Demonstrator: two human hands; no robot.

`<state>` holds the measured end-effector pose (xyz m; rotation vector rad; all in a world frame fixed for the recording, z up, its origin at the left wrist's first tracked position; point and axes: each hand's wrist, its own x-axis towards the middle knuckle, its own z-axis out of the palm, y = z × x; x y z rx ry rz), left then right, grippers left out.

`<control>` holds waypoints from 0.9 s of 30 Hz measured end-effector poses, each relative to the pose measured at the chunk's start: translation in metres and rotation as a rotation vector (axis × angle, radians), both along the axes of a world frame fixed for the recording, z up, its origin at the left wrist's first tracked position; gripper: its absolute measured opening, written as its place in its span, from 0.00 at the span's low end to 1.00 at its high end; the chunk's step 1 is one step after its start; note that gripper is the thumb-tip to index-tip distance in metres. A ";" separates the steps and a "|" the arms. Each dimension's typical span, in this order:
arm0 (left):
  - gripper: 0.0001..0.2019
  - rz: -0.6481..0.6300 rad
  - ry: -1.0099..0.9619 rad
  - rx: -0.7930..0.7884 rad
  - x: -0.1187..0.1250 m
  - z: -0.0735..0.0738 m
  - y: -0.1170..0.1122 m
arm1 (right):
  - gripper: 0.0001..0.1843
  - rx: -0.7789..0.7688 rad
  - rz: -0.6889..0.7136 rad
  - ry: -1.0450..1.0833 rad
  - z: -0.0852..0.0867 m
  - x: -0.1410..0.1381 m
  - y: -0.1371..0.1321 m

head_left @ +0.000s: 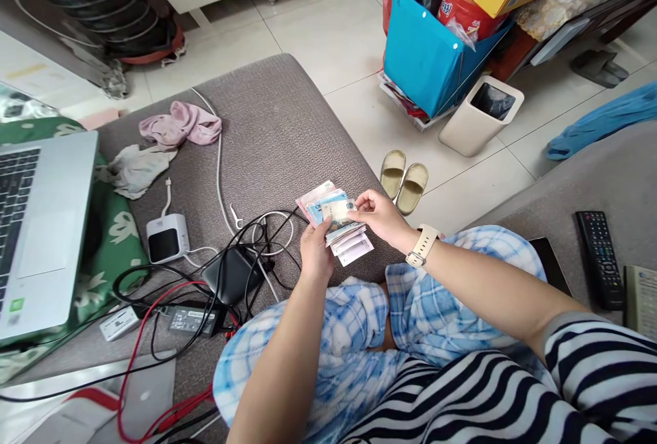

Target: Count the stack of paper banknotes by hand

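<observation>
Striped shirt (462, 396) nearest the camera. Banknotes (353, 250) fanned above the couch (287, 129), just ahead of the plaid trousers (349, 321). Left hand (316, 254) has its fingers closed on them; right hand (382, 218) has fingers nearly together at the top note's edge, can't tell if pinched. Looks like thumbing through notes; next move calls for a light one-note pinch. Cables (253, 233) crowd the left; bare couch ahead, edge just right.

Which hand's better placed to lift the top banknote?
Right, likely: the right hand is at the edge of the top banknote, while the left hand is occupied gripping the banknotes.
</observation>
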<state>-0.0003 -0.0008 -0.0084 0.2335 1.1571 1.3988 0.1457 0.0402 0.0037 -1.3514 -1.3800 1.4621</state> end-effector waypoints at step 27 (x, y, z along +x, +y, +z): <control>0.16 0.011 -0.049 -0.003 -0.001 -0.003 0.001 | 0.13 0.007 0.039 0.057 0.004 -0.001 0.000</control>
